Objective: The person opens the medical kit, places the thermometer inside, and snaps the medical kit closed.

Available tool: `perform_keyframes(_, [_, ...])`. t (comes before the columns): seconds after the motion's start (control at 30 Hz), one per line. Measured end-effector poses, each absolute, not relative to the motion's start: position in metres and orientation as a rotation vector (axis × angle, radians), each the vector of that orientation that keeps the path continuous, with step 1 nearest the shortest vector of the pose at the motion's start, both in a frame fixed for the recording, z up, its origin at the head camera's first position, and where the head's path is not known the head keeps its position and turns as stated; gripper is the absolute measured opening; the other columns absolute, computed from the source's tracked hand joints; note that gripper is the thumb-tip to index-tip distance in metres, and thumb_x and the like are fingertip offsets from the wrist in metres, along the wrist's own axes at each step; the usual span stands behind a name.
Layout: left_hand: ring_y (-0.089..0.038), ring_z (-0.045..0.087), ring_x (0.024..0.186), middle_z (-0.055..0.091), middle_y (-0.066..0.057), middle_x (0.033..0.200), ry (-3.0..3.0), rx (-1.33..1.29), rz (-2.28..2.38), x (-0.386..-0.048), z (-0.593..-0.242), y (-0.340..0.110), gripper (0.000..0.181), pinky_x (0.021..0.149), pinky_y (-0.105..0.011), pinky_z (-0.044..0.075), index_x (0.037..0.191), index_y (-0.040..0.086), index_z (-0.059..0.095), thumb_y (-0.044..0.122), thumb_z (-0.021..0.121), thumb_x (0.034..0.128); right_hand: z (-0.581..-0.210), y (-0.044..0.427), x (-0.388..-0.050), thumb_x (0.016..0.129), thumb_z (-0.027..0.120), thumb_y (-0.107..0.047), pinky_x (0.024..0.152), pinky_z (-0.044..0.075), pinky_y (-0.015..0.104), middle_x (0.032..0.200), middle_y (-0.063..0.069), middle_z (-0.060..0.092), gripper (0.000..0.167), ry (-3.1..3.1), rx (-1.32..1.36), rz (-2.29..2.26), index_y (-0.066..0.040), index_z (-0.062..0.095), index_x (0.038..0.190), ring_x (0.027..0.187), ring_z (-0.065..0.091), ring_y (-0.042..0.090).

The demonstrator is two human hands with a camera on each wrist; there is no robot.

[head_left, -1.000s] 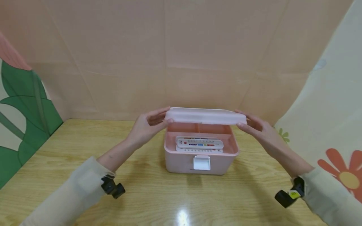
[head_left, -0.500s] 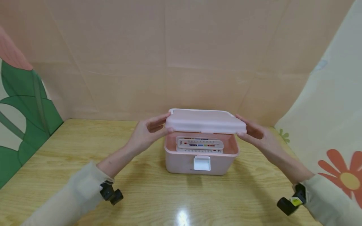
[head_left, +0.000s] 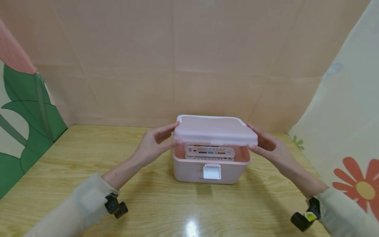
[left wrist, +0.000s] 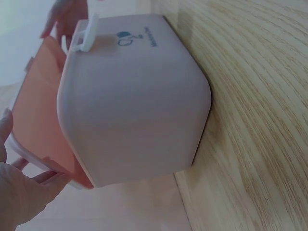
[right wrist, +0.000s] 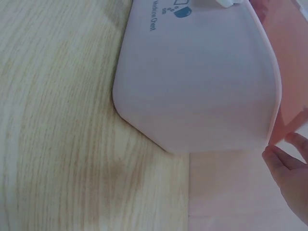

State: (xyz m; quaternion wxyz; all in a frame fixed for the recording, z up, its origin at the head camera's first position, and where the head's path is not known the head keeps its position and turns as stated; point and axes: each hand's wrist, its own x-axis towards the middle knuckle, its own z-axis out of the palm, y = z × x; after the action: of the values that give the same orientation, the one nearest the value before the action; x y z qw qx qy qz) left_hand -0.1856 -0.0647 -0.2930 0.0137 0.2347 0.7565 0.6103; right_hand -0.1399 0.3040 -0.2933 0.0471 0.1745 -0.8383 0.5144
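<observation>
A pink plastic medicine chest (head_left: 189,172) stands on the table, its hinged lid (head_left: 216,130) tilted partway down over the opening. My left hand (head_left: 152,144) holds the lid's left end, thumb at the front corner and fingers along the side. At the opposite end my right hand (head_left: 273,148) grips the lid the same way. Inside the chest lie white strip thermometers (head_left: 210,151) with coloured marks, partly covered by the lid. The white front latch (head_left: 212,171) hangs down. In the right wrist view, lettering reading "Medicine Chest" (right wrist: 154,17) shows on the front wall.
The chest sits on a wood-grain table (head_left: 165,210), near its back edge. Behind it hangs a plain beige cloth backdrop (head_left: 207,65). Flower-printed cloths border both sides, with a red flower (head_left: 364,189) at the right.
Both hands have swung the lid forward and down, so its top face now shows and the rear compartments are hidden. The chest and thermometers have stayed in place.
</observation>
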Motion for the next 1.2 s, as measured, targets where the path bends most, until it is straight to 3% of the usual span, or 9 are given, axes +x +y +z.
perform_keyframes(0.3, [-0.019, 0.046, 0.133, 0.053, -0.006, 0.140, 2.368, 0.829, 1.876, -0.182, -0.298, -0.068, 0.054, 0.110, -0.030, 0.036, 0.134, 0.007, 0.055, 0.009, 0.074, 0.0835, -0.303, 0.304, -0.136, 0.094, 0.057, -0.003, 0.088, 0.049, 0.014, 0.144, -0.016, 0.043, 0.066, -2.531, 0.569, 1.663, -0.014, 0.027, 0.152, 0.119, 0.050, -0.007])
perform_keyframes(0.77, [-0.018, 0.042, 0.136, 0.049, -0.001, 0.144, 2.383, 0.816, 1.849, -0.178, -0.304, -0.070, 0.060, 0.112, -0.035, 0.034, 0.135, 0.015, 0.056, 0.016, 0.079, 0.0793, -0.311, 0.304, -0.134, 0.093, 0.058, 0.000, 0.087, 0.051, 0.018, 0.155, -0.006, 0.031, 0.068, -2.521, 0.592, 1.700, -0.015, 0.026, 0.152, 0.118, 0.051, -0.006])
perform_keyframes(1.2, [-0.010, 0.041, 0.136, 0.051, 0.006, 0.142, 2.385, 0.859, 1.886, -0.176, -0.316, -0.069, 0.060, 0.112, -0.029, 0.033, 0.132, 0.015, 0.059, 0.015, 0.081, 0.0756, -0.323, 0.303, -0.132, 0.089, 0.060, 0.008, 0.087, 0.051, 0.017, 0.146, -0.015, 0.042, 0.074, -2.422, 0.628, 1.779, -0.011, 0.026, 0.151, 0.119, 0.053, -0.002])
